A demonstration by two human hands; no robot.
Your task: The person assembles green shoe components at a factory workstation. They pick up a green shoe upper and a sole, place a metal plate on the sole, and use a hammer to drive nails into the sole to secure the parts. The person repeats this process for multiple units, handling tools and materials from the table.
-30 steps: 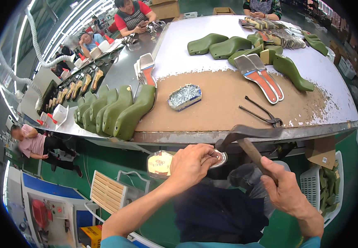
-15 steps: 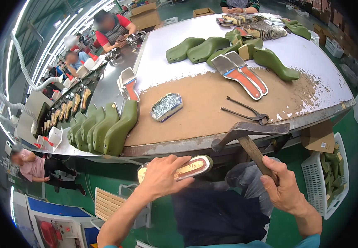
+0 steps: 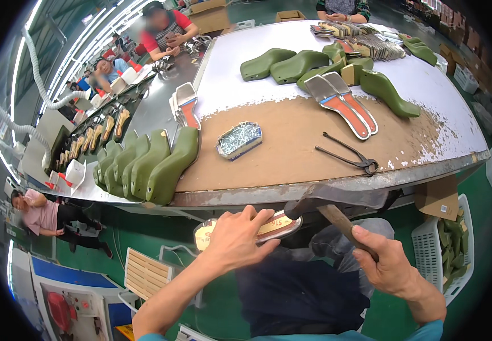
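My left hand (image 3: 235, 240) is wrapped over a shoe last (image 3: 281, 223) in front of the bench edge. A cream and brown insole covers its upturned bottom. My right hand (image 3: 387, 264) grips the wooden handle of a hammer (image 3: 345, 228), whose dark metal head is blurred. The hammer's round face is at the right tip of the insole; whether they touch I cannot tell. On the bench beyond lie a pair of pincers (image 3: 351, 156) with spread handles and a small box of tacks (image 3: 240, 142).
Green shoe lasts (image 3: 169, 170) stand in a row at the bench's left, with more (image 3: 300, 67) farther back. Orange and grey insoles (image 3: 351, 113) lie on the bench (image 3: 291, 133). A white basket (image 3: 428, 256) of green pieces stands at right. Other people sit beyond.
The hammer has swung left and down, bringing its round face to the tip of the insole. My left hand keeps its hold on the last. The whole view has shifted slightly.
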